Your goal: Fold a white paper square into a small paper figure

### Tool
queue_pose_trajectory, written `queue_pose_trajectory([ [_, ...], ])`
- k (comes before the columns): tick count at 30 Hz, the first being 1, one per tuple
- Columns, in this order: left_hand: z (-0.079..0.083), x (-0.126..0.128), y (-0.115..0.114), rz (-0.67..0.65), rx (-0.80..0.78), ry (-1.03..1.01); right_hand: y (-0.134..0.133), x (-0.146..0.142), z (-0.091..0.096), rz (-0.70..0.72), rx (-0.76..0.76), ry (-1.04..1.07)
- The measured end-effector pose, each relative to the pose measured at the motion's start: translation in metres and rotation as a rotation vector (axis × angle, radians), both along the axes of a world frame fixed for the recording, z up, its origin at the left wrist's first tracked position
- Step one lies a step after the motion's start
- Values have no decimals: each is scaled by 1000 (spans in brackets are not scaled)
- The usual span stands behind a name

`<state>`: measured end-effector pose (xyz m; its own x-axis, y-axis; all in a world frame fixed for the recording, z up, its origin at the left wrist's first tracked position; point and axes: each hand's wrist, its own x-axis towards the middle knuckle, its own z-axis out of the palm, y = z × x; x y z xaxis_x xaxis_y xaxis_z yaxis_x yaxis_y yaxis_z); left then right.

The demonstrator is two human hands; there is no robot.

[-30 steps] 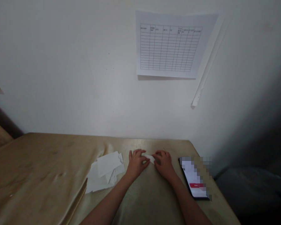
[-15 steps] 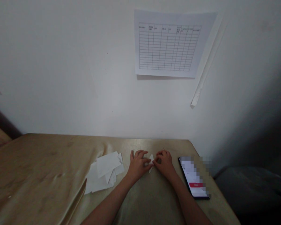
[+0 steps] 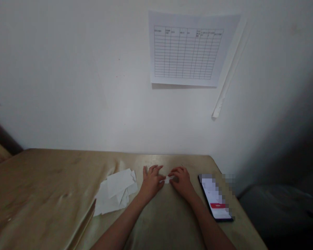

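Observation:
Between my two hands is a small white piece of folded paper (image 3: pixel 167 180), low over the tabletop. My left hand (image 3: pixel 151 180) pinches its left end with thumb and forefinger, the other fingers spread out. At the right end, the bent fingers and thumb of my right hand (image 3: pixel 182 178) close on the same paper. Fingertips cover both of its ends, so its full shape is hidden. Left of my left hand lies a loose pile of white paper sheets (image 3: pixel 114 191), some with torn edges.
A phone (image 3: pixel 215 198) with a lit screen lies right of my right hand, near the table's right edge. The table (image 3: pixel 54 184) has a wrinkled tan cover. Behind it rises a white wall (image 3: pixel 94 104) bearing a printed grid sheet (image 3: pixel 185 52).
The small paper stood out as a tall pointed shape between my hands; now it shows as a short, level strip. My fingers have shifted slightly around it.

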<state>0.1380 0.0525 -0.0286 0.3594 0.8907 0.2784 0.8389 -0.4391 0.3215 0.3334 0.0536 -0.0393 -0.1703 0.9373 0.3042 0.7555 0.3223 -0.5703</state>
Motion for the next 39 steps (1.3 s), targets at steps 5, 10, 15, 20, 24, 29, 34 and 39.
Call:
queue_pose_trajectory([
  [5,2,-2,0,25,54,20,-2,-2,0,8,-23,-20],
  [10,5,-5,0,-14,16,7,-2,-1,0,39,-10,-27],
  [15,7,-7,2,-13,-57,-35,-2,1,-1,71,-23,-27],
  [20,1,-5,3,0,-40,-54,-2,1,0,62,-32,-13],
  [24,1,-5,4,2,-40,-43,-2,1,0,61,-36,-2],
  [29,-2,-7,5,0,-42,-53,-2,2,1,86,-23,-35],
  [34,-4,-7,7,27,-79,-80,-3,-1,2,72,-21,-18],
  [39,4,-6,5,78,-162,-116,-1,-2,-3,49,-9,17],
])
